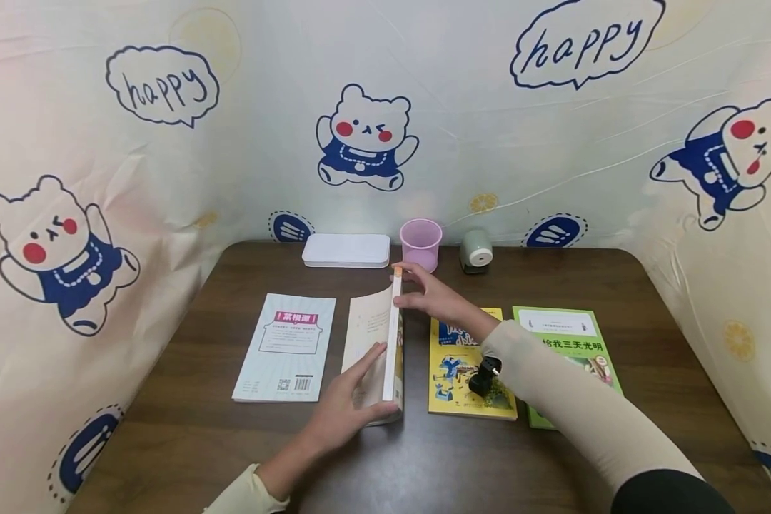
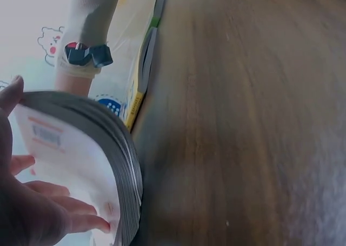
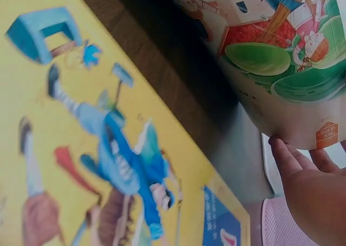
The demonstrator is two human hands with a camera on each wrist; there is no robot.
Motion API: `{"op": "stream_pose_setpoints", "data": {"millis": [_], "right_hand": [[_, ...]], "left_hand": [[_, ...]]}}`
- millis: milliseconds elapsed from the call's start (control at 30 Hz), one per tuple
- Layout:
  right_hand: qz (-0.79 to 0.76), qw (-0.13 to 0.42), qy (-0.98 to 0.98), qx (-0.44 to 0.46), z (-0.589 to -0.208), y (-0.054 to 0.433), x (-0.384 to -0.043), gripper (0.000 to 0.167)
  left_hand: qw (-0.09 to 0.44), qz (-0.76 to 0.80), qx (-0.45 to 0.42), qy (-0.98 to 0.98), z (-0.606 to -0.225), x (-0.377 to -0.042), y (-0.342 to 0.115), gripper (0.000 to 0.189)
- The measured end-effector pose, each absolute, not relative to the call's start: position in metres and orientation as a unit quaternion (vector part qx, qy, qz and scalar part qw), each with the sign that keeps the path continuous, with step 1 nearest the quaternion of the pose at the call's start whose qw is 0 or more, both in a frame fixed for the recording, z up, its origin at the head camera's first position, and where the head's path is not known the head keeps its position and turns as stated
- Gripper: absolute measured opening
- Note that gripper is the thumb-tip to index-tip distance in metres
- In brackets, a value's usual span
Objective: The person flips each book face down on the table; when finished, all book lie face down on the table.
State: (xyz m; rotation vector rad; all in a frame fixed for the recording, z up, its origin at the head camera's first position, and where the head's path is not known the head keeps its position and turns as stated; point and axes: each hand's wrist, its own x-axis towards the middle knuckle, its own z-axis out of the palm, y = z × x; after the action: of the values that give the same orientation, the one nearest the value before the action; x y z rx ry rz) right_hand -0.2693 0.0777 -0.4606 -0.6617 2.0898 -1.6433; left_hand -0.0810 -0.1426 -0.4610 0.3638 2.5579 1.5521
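A paperback book (image 1: 392, 343) stands on edge in the middle of the table, its narrow white spine upward and its cream side bowed out to the left. My left hand (image 1: 350, 403) grips its near end, the fingers spread on the cream side and the thumb by the spine. In the left wrist view, that side of the book (image 2: 75, 159) bears a barcode, and its page edges curve. My right hand (image 1: 440, 296) holds the far end near an orange mark. An illustrated cover (image 3: 281, 57) faces the right wrist view, with my right fingertips (image 3: 278, 143) at its edge.
A pale blue book (image 1: 289, 350) lies left, a yellow book (image 1: 450, 400) and a green book (image 1: 575, 325) right, partly under my right forearm. Along the back stand a white case (image 1: 347, 250), a pink mesh cup (image 1: 420, 243) and a small green device (image 1: 475, 250).
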Motion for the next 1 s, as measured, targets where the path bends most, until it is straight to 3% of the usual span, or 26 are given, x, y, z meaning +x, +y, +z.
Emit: {"op": "stream_pose_setpoints", "data": {"millis": [467, 733, 1000], "right_hand": [[-0.573, 0.233, 0.746, -0.246, -0.469, 0.094, -0.273, 0.078], [-0.508, 0.209, 0.790, -0.272, -0.470, 0.106, -0.275, 0.081], [-0.469, 0.236, 0.806, -0.275, -0.468, 0.118, -0.277, 0.080]], "left_hand": [[0.111, 0.369, 0.197, 0.901, -0.478, -0.086, -0.160, 0.108], [0.141, 0.264, 0.241, 0.923, -0.482, -0.088, -0.164, 0.090], [0.113, 0.213, 0.260, 0.935, -0.484, -0.086, -0.162, 0.075]]}}
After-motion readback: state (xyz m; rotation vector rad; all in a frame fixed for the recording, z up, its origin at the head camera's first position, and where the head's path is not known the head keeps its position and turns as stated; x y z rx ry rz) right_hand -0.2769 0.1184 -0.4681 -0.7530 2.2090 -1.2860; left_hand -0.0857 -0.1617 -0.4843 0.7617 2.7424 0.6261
